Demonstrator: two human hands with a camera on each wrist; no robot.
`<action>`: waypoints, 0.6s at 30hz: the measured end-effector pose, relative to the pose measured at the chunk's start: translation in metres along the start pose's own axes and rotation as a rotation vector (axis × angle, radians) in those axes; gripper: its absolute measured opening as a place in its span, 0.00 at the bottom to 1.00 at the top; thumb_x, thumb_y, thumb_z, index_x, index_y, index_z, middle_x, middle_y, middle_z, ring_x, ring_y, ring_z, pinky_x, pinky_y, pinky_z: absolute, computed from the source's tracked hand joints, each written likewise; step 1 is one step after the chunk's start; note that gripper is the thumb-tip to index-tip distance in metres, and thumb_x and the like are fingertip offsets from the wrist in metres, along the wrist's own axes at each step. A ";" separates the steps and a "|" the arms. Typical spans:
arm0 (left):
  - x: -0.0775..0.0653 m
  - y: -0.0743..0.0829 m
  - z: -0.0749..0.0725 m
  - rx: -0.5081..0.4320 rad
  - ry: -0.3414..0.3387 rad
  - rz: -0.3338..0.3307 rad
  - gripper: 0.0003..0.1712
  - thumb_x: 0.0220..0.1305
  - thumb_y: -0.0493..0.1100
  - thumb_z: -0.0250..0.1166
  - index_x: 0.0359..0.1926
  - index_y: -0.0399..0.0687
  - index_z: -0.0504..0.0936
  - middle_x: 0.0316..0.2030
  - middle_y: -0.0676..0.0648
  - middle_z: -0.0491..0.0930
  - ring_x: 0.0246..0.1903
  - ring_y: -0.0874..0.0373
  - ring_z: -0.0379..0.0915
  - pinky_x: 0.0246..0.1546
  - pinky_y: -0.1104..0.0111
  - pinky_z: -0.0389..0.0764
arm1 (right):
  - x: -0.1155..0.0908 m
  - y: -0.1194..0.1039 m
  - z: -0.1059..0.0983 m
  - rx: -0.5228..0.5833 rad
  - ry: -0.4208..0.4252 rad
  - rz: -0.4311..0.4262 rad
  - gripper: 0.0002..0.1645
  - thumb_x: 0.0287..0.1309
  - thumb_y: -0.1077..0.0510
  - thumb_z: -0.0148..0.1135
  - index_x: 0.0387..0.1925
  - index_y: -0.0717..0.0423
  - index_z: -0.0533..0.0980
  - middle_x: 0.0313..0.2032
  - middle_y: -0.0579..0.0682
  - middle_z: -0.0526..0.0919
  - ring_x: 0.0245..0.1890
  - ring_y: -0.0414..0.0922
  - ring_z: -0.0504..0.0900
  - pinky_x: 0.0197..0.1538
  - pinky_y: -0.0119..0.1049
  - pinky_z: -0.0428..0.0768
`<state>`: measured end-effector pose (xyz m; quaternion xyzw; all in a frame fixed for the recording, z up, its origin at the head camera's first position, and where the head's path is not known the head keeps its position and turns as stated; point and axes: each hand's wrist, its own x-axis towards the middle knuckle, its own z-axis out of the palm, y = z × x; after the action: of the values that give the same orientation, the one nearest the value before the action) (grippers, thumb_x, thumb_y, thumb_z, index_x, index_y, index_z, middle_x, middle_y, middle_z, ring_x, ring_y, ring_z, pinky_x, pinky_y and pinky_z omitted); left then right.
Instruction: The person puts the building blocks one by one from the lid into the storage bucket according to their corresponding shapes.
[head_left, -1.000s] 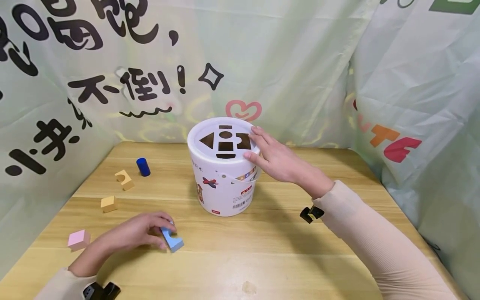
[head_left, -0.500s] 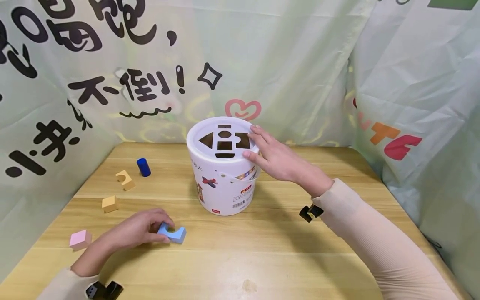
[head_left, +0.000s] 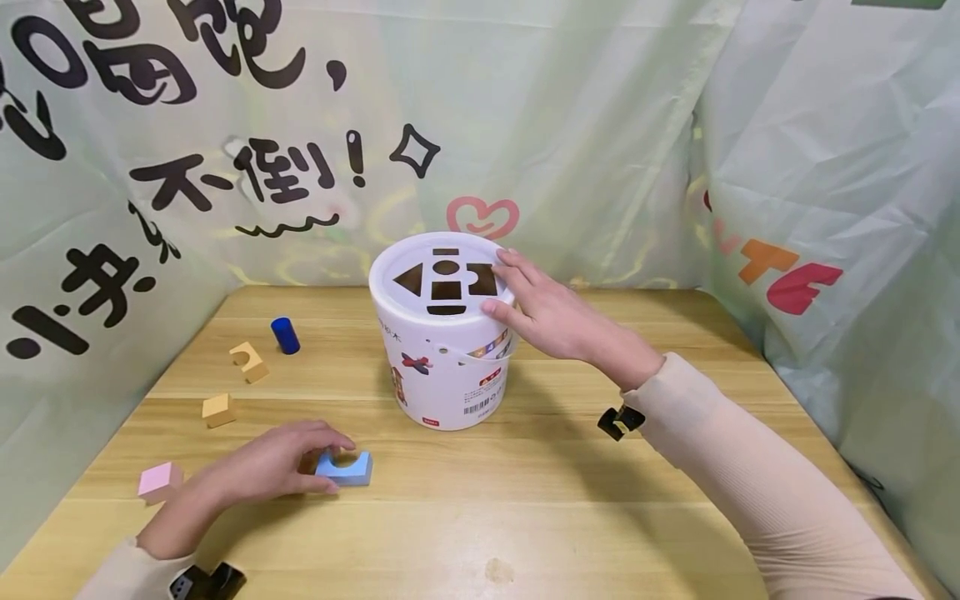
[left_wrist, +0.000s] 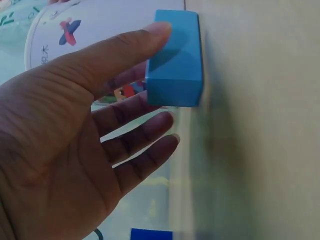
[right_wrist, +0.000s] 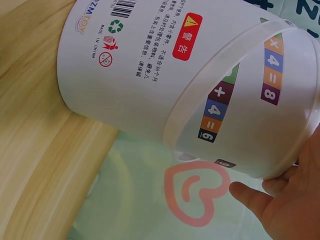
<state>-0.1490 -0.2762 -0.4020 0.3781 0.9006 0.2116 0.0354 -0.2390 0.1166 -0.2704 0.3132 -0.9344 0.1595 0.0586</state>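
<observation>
the left hand [head_left: 288, 458] pinches a light blue notched block [head_left: 348, 472] by its left end, thumb and forefinger parted only by its thickness, the other fingers loosely extended; the block is at the near left on the wooden table [head_left: 585, 533], its notch facing the far side. the right hand [head_left: 551, 317] rests spread on the right rim of a white bucket [head_left: 442, 387], gripping nothing, beneath it a lid [head_left: 386, 279] with shaped holes. leftward, near to far, lie a pink block [head_left: 159, 482], a yellow block [head_left: 218, 411], a yellow notched block [head_left: 253, 367] and a dark blue cylinder [head_left: 285, 336].
</observation>
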 end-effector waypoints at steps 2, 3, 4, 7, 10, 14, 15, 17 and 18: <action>0.001 0.001 -0.001 0.012 -0.017 0.028 0.25 0.57 0.53 0.73 0.55 0.54 0.81 0.46 0.60 0.80 0.42 0.66 0.74 0.44 0.63 0.80 | 0.000 0.000 -0.001 0.000 -0.001 -0.001 0.49 0.68 0.27 0.35 0.75 0.56 0.52 0.77 0.49 0.43 0.75 0.49 0.43 0.70 0.54 0.57; 0.002 0.002 -0.002 0.015 -0.031 0.046 0.25 0.57 0.51 0.73 0.56 0.54 0.81 0.46 0.60 0.79 0.43 0.66 0.74 0.44 0.63 0.80 | 0.000 -0.001 -0.001 -0.001 -0.001 0.000 0.49 0.68 0.26 0.35 0.75 0.56 0.52 0.77 0.49 0.43 0.75 0.49 0.43 0.70 0.54 0.57; 0.003 0.003 -0.002 0.016 -0.048 0.057 0.26 0.58 0.50 0.73 0.57 0.54 0.80 0.46 0.60 0.79 0.42 0.66 0.73 0.43 0.64 0.80 | 0.000 -0.001 -0.001 -0.001 -0.003 0.000 0.49 0.68 0.26 0.34 0.75 0.56 0.52 0.77 0.49 0.43 0.75 0.49 0.43 0.70 0.54 0.57; 0.007 0.006 -0.002 0.022 -0.099 0.073 0.27 0.61 0.48 0.71 0.61 0.54 0.78 0.44 0.61 0.77 0.39 0.68 0.71 0.40 0.68 0.78 | -0.001 -0.001 -0.001 0.000 -0.008 0.008 0.49 0.67 0.26 0.35 0.76 0.55 0.51 0.77 0.48 0.42 0.76 0.49 0.42 0.70 0.54 0.57; 0.012 0.010 -0.002 0.043 -0.127 0.074 0.27 0.63 0.48 0.69 0.63 0.56 0.77 0.43 0.62 0.76 0.37 0.69 0.68 0.38 0.70 0.76 | 0.000 0.000 -0.001 0.001 -0.012 0.010 0.50 0.67 0.26 0.34 0.76 0.55 0.51 0.77 0.48 0.42 0.76 0.49 0.41 0.70 0.54 0.56; 0.019 0.015 -0.001 0.065 -0.125 0.104 0.26 0.63 0.47 0.69 0.62 0.56 0.77 0.42 0.61 0.76 0.36 0.69 0.69 0.38 0.70 0.77 | 0.000 0.000 -0.001 -0.002 -0.014 0.013 0.49 0.67 0.26 0.34 0.76 0.54 0.51 0.77 0.47 0.42 0.76 0.48 0.41 0.70 0.54 0.57; 0.021 0.016 0.000 0.069 -0.126 0.109 0.26 0.63 0.46 0.69 0.62 0.56 0.77 0.41 0.61 0.76 0.36 0.69 0.69 0.38 0.70 0.77 | 0.000 0.000 -0.001 0.000 -0.012 0.013 0.49 0.67 0.26 0.34 0.76 0.54 0.51 0.77 0.47 0.42 0.76 0.48 0.41 0.70 0.53 0.57; 0.024 0.018 0.000 0.074 -0.134 0.114 0.28 0.62 0.46 0.70 0.63 0.55 0.77 0.41 0.61 0.77 0.36 0.69 0.69 0.38 0.69 0.77 | 0.000 0.000 -0.001 -0.001 -0.011 0.015 0.49 0.67 0.26 0.35 0.76 0.54 0.51 0.77 0.47 0.42 0.76 0.47 0.41 0.70 0.53 0.57; 0.026 0.020 0.000 0.074 -0.141 0.114 0.28 0.62 0.46 0.70 0.63 0.55 0.76 0.41 0.61 0.77 0.36 0.69 0.69 0.38 0.69 0.78 | 0.000 0.000 -0.001 0.000 -0.008 0.012 0.49 0.68 0.26 0.35 0.76 0.54 0.51 0.77 0.48 0.42 0.76 0.48 0.42 0.70 0.53 0.58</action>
<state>-0.1541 -0.2462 -0.3917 0.4437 0.8801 0.1525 0.0727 -0.2390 0.1169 -0.2697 0.3082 -0.9365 0.1586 0.0540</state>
